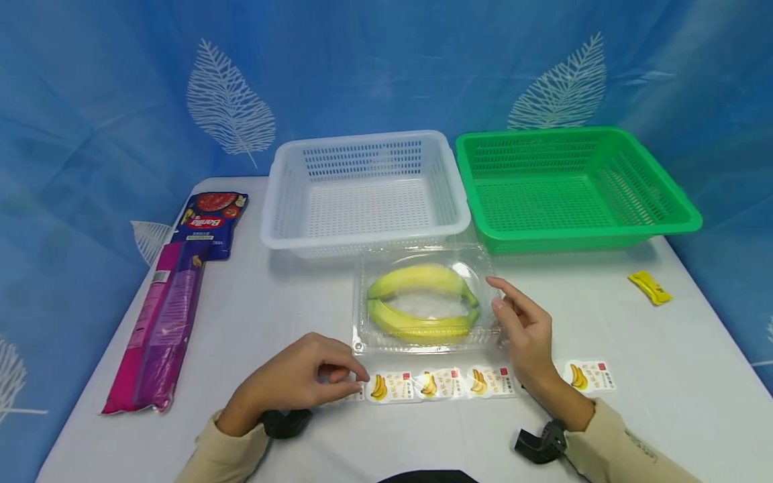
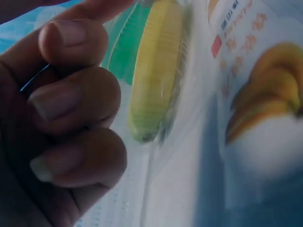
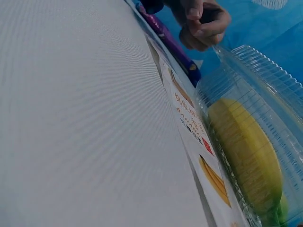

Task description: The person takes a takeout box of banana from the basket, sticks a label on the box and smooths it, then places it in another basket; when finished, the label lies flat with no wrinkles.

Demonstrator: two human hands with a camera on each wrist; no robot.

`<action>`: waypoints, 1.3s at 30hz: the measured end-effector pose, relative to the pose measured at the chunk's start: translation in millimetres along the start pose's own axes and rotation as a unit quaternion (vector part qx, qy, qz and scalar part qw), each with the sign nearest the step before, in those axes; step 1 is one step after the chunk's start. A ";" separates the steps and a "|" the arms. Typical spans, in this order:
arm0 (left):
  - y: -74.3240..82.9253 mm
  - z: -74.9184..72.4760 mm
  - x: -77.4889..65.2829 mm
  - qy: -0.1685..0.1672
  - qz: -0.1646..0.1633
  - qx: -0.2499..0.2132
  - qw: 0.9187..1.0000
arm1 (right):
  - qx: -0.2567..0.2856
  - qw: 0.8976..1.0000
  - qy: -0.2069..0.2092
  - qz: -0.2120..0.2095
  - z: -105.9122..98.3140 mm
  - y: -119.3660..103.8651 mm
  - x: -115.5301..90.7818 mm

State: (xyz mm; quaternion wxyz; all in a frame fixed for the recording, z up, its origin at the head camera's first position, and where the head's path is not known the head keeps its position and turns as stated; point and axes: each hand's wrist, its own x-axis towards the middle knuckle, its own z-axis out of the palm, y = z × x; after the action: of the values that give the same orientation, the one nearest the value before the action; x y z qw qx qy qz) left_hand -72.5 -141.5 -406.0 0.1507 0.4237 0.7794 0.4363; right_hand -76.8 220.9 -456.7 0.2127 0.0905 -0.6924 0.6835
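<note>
Two yellow bananas [image 1: 423, 280] lie inside a clear plastic clamshell box [image 1: 359, 308], its lid over them. My right hand [image 1: 528, 329] is at the box's right edge, thumb and index fingertips apart and close against the plastic. My left hand [image 1: 308, 372] hovers by the left end of a strip of banana stickers [image 1: 439, 384], in front of the box. Its fingers are loosely curled, as the left wrist view shows, with nothing visible in them. The right forearm hides part of the strip. In the right wrist view, the left hand [image 3: 203, 28] appears beyond the box.
Behind the box stand a white basket [image 1: 365, 238] and a green basket [image 1: 586, 238]. At left lie a blue Barilla pouch [image 1: 208, 221] and a long purple-pink packet [image 1: 153, 329]. A small yellow wrapped packet [image 1: 649, 288] lies at right.
</note>
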 end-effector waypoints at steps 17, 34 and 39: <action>-13.6 11.5 2.0 -0.066 -0.105 0.074 0.990 | -0.014 1.000 -0.003 -0.004 0.3 -2.9 0.5; -12.3 11.2 0.6 -0.045 -0.133 0.088 0.986 | -0.010 1.000 -0.004 0.003 -0.3 -2.4 0.4; -12.6 10.6 0.2 -0.037 -0.140 0.084 0.986 | -0.011 1.000 -0.006 0.004 -0.6 -2.2 1.2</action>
State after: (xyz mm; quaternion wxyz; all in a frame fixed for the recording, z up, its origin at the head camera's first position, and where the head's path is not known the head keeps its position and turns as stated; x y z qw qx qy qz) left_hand -72.8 -138.8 -422.2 0.2030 0.3376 0.8585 0.3282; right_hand -76.9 221.6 -454.2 0.2072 0.0894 -0.7012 0.6763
